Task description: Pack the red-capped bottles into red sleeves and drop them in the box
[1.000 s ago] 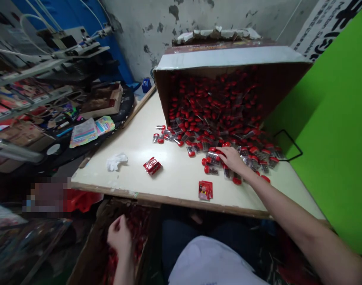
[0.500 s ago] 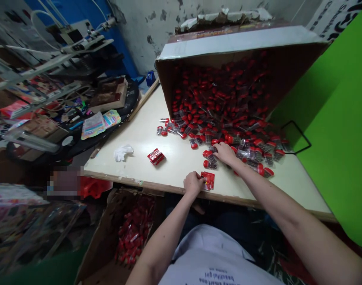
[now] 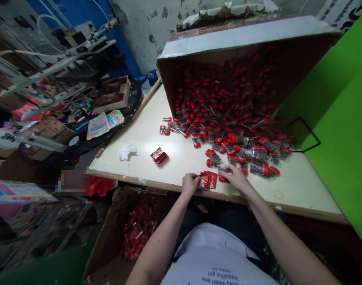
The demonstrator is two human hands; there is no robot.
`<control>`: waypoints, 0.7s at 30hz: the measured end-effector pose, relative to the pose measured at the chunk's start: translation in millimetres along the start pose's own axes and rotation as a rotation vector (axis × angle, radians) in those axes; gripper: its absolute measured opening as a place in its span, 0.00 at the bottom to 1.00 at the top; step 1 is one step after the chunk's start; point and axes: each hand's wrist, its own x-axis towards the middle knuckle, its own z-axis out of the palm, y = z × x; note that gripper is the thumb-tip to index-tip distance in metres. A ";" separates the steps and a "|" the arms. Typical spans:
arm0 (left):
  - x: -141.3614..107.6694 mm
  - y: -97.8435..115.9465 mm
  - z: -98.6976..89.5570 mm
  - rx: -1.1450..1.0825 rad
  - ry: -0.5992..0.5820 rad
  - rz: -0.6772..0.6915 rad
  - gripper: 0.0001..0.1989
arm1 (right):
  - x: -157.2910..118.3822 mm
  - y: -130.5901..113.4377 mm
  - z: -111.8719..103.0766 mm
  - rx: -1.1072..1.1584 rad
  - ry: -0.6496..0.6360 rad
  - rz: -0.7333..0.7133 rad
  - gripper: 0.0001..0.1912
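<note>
Nearest, under the table edge, a cardboard box holding a pile of red packets. At that edge, left hand half curled against a small stack of red foil sachets, any grip on them impossible to tell. Right hand closed in a pinch on a red-capped clear vial, partly hidden by the fingers. Vial probably light, rigid and slick, apt to roll; safest taken by the body between fingertips. Sachets likely thin and limp, easiest pinched at an edge. Beyond, loose vials strewn across a pale table, spilling from a tipped carton.
</note>
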 end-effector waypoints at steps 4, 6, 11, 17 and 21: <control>0.9 -3.5 0.5 -0.086 0.029 -0.025 0.05 | -25.7 9.7 26.4 -0.052 0.040 0.067 0.13; 1.6 -6.8 -1.3 -0.135 0.054 -0.049 0.04 | -28.0 6.8 36.3 -0.060 0.073 0.085 0.13; 1.7 -18.2 -16.5 -0.288 0.100 -0.105 0.06 | -24.4 -8.9 58.9 -0.025 0.042 0.069 0.13; -1.9 -23.6 -32.7 -0.423 0.135 -0.165 0.10 | -21.6 -25.9 83.8 0.065 -0.024 0.003 0.13; -0.3 -20.7 -31.5 -0.410 0.143 -0.181 0.15 | -24.3 -21.3 73.1 0.105 0.003 0.025 0.16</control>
